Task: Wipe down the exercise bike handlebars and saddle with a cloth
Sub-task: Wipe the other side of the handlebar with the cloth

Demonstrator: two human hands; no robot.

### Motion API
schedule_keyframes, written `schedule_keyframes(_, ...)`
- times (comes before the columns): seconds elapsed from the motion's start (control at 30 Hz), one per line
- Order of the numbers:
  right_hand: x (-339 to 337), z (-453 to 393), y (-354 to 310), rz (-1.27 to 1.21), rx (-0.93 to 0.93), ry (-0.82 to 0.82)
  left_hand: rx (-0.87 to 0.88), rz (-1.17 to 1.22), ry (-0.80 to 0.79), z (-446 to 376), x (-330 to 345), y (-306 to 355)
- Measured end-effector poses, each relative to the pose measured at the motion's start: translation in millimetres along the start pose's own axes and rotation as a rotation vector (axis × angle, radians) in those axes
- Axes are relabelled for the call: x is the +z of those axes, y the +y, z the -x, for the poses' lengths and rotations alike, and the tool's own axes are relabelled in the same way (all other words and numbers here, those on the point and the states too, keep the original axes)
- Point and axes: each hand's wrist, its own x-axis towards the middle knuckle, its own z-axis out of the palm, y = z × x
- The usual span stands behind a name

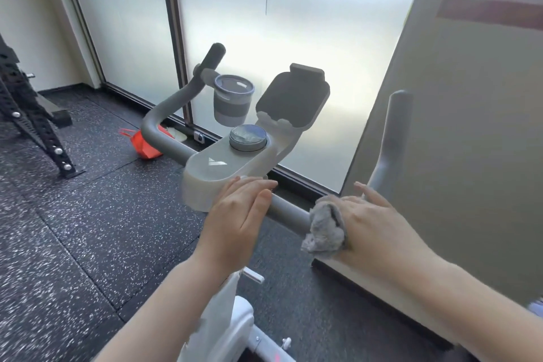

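The grey handlebar (pixel 289 211) of the exercise bike runs across the middle of the view and curls up at both ends. My right hand (pixel 373 220) grips a crumpled grey cloth (pixel 324 228) wrapped round the right part of the bar, just before its upward bend. My left hand (pixel 238 214) lies flat with straight fingers on the near edge of the white console (pixel 217 170) at the bar's centre. The saddle is out of view.
A grey cup (pixel 232 101) sits in a holder on the left bar, next to a round knob (pixel 247 137) and a tablet holder (pixel 293 97). A frosted glass wall stands just behind, a wall panel (pixel 458 138) on the right, a black rack (pixel 35 126) and a red bag (pixel 144 144) on the left.
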Motion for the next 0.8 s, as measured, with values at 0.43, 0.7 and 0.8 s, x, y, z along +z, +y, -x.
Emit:
schedule_keyframes(0.43,25,-55,-68,-0.047,0.195,0.105,0.012,0.05,0.009,-2,2,-7)
schedule_keyframes(0.7,-10,-11,4,0.068,-0.097,-0.184,0.024,-0.013,0.012,0,2,-5)
schedule_keyframes(0.8,-7,-25,-38,0.178,0.081,-0.012,0.002,-0.012,0.031,0,4,-3)
